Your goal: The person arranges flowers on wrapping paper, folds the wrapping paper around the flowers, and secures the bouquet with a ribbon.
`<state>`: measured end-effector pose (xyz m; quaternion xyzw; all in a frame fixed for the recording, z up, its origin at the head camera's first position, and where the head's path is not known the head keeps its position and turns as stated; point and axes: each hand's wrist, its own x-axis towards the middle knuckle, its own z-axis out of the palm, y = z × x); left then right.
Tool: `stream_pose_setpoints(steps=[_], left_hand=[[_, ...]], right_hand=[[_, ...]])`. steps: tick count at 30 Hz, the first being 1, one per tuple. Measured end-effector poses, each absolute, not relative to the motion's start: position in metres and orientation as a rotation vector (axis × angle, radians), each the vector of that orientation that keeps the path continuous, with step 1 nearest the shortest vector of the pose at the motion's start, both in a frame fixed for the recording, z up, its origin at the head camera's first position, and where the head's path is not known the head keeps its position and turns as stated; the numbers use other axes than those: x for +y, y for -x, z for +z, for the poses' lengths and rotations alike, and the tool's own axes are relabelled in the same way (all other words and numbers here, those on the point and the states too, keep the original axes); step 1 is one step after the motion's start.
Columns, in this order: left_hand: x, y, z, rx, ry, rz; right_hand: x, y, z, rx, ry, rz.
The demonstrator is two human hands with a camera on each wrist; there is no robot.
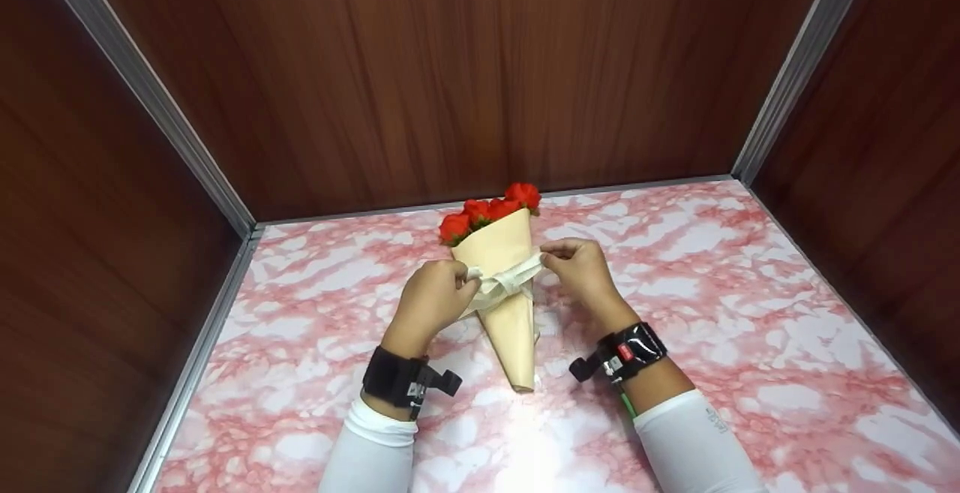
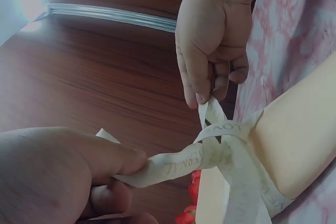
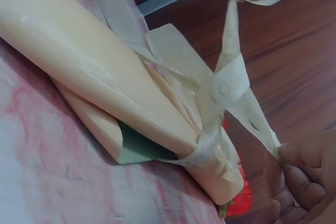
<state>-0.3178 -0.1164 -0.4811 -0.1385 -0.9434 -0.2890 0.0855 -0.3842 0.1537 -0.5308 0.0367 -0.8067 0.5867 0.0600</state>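
A bouquet of several red flowers (image 1: 523, 195) wrapped in cream paper (image 1: 499, 241) lies on the table, blooms toward the back wall. Round its middle runs a cream ribbon (image 2: 236, 153) with printed lettering, crossed into a knot (image 3: 228, 85) at the front. My left hand (image 1: 435, 294) pinches one loop of the ribbon between thumb and finger, left of the knot. On the other side my right hand (image 1: 581, 272) pinches the opposite loop. The ribbon stretches between both hands over the paper, and a loose tail (image 2: 247, 203) hangs from the knot.
The table (image 1: 315, 373) has a pink and white marbled top. Dark wood panels (image 1: 450, 80) close it in at the back and both sides, with grey metal strips (image 1: 806, 50) along their corners. Each wrist wears a black strap (image 1: 394, 377).
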Motion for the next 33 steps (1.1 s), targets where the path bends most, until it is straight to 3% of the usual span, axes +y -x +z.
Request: stream_pose_setpoints(steps=[33], left_hand=[[-0.142,0.33,-0.514,-3.063,0.142,-0.825]], right_hand=[[0.228,0.396,-0.535,-2.692,0.086,1.621]])
